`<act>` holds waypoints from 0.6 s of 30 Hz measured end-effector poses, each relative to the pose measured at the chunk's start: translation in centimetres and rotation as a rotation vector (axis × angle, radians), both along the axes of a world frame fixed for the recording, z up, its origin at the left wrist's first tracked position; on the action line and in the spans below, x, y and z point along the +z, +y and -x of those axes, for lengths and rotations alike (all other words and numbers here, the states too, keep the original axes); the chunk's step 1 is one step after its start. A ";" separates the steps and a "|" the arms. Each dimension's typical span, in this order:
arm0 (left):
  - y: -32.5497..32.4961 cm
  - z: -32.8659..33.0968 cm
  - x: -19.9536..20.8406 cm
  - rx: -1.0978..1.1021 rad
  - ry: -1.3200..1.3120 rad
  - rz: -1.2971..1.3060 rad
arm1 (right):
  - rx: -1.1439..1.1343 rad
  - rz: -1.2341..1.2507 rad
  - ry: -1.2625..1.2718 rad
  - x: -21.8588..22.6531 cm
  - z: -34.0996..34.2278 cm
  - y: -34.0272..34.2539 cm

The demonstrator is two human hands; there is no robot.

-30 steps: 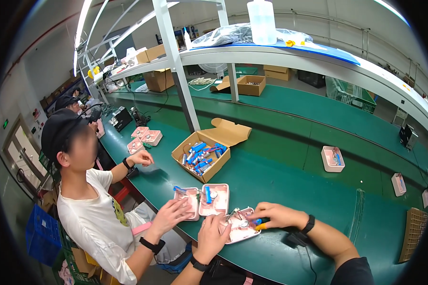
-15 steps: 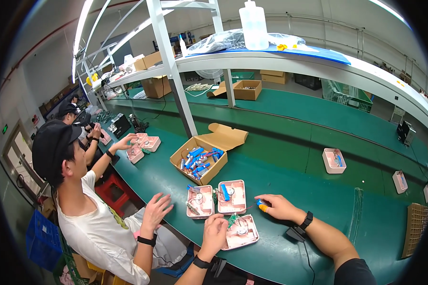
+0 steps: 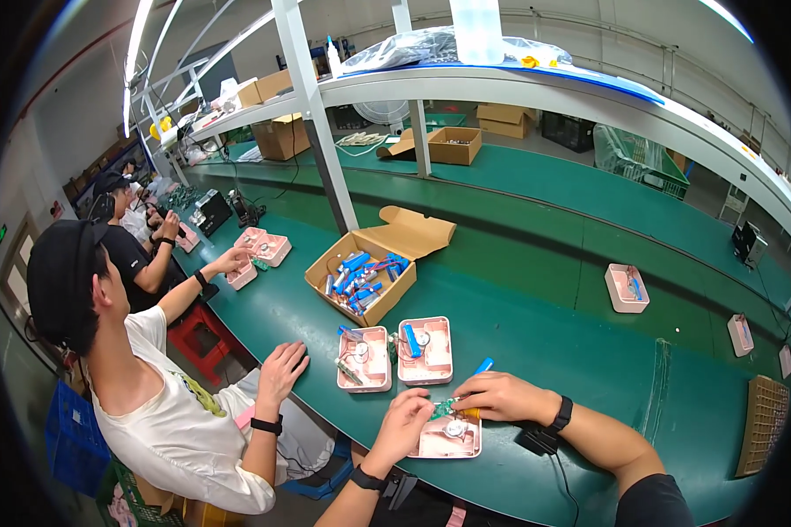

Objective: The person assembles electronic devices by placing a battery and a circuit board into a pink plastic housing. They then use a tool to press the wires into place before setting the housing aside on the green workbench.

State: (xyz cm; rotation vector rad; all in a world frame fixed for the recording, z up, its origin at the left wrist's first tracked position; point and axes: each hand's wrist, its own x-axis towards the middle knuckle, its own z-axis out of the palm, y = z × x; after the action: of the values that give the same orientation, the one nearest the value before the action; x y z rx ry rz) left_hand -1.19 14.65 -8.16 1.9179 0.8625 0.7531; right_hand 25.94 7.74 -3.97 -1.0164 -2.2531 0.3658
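My left hand (image 3: 402,425) pinches a small green circuit board (image 3: 444,408) above a pink plastic case (image 3: 466,446) that has a round white part (image 3: 454,428) inside. From the right, my right hand (image 3: 508,397) reaches to the board's edge with its fingertips together; a yellow cover shows on one finger. What those fingertips grip is too small to make out. Just beyond the knuckles, partly hidden, a blue cylindrical battery (image 3: 484,365) sticks out. Two more pink cases, one left (image 3: 376,385) and one right (image 3: 427,376), stand just beyond, with blue batteries and wires inside.
An open cardboard box (image 3: 385,307) of blue batteries stands farther back. A co-worker (image 3: 163,386) sits at my left, one hand near other pink cases (image 3: 272,252). A pink case (image 3: 627,299) and a brown grid tray (image 3: 763,426) are at right. A dark device (image 3: 536,439) trails a cable.
My right hand has moved nearer and left, to the circuit board; more of the blue battery shows beyond it. The co-worker's nearer hand has lowered toward the table edge. The view has shifted slightly.
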 end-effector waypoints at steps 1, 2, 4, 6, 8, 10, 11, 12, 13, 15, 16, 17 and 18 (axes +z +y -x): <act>-0.6 0.4 0.2 0.067 -0.025 0.026 | 0.006 0.005 0.002 -0.1 0.1 0.0; -1.2 0.5 0.7 0.129 -0.050 0.053 | -0.018 -0.022 0.018 -0.2 0.0 0.1; -3.3 1.2 2.9 0.139 0.082 -0.020 | -0.060 -0.074 0.052 -0.5 -0.1 0.3; -5.0 1.8 4.5 0.150 0.341 -0.169 | -0.119 -0.091 0.070 -0.3 -0.1 -0.3; -4.9 1.9 4.0 0.147 0.346 -0.182 | -0.232 -0.144 0.097 0.3 0.1 -0.6; -4.5 1.9 3.1 0.118 0.347 -0.223 | -0.245 -0.167 0.109 0.7 0.1 -0.2; -4.3 1.9 2.5 0.125 0.346 -0.218 | -0.268 -0.195 0.121 1.0 0.0 0.0; -3.8 1.8 2.1 0.095 0.306 -0.221 | -0.301 -0.222 0.133 1.0 0.0 0.0; -3.5 1.6 1.8 0.066 0.265 -0.224 | -0.304 -0.219 0.131 0.7 0.1 -0.2; -3.3 1.5 1.3 0.034 0.224 -0.224 | -0.227 0.046 0.276 0.0 0.6 -0.4; -3.1 1.2 1.1 0.036 0.156 -0.142 | -0.188 0.178 0.348 -0.3 0.8 -0.5; -3.1 0.9 1.2 0.039 0.089 -0.058 | -0.190 0.183 0.348 -0.2 0.9 -0.5; -3.0 0.7 1.3 0.042 0.023 0.026 | -0.150 0.189 0.313 0.1 1.2 -0.4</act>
State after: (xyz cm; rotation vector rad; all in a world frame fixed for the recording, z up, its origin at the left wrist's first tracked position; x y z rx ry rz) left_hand -1.88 11.61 -6.82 1.8941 0.9246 0.7432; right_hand 24.76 7.33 -3.86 -1.1297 -1.8776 0.6351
